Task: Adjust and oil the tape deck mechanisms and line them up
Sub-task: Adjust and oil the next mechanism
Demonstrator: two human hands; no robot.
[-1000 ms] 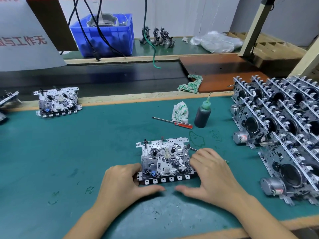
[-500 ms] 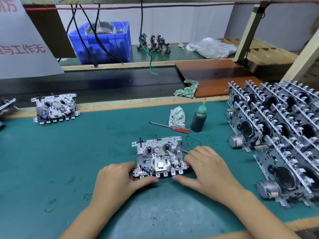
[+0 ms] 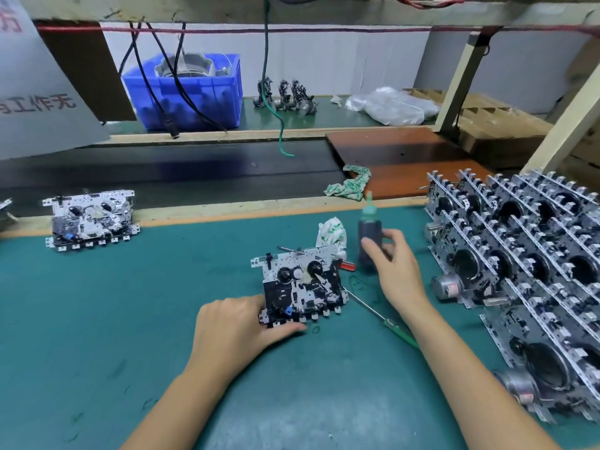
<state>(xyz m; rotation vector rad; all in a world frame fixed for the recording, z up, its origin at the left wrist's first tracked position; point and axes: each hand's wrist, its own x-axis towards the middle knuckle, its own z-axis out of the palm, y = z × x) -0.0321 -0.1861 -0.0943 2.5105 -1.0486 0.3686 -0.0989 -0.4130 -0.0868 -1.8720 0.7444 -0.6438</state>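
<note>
Head view: one deck (image 3: 300, 287) is propped on the green mat (image 3: 130, 319), centre, tilted up toward the camera.
Left hand (image 3: 233, 332): deck's lower left edge is gripped, thumb along the key row.
Right hand (image 3: 394, 271): oil bottle (image 3: 369, 241) is grasped, thumb and fingers wrapped round the dark body; whether it is lifted off the mat cannot be told.
Step judged: oiling about to be done on the held deck.
Done well: bottle is best tipped slowly, nozzle aimed at a pivot, one small drop given, deck kept steady by the left hand.
Nearby: green-handled driver (image 3: 389, 324) lies just right of the deck; finished decks (image 3: 519, 271) are lined up at right; another deck (image 3: 92, 219) sits far left.
Hard to see: nozzle tip is blurred; red driver (image 3: 347, 265) is mostly hidden behind the deck; oiling points are too small to make out.
</note>
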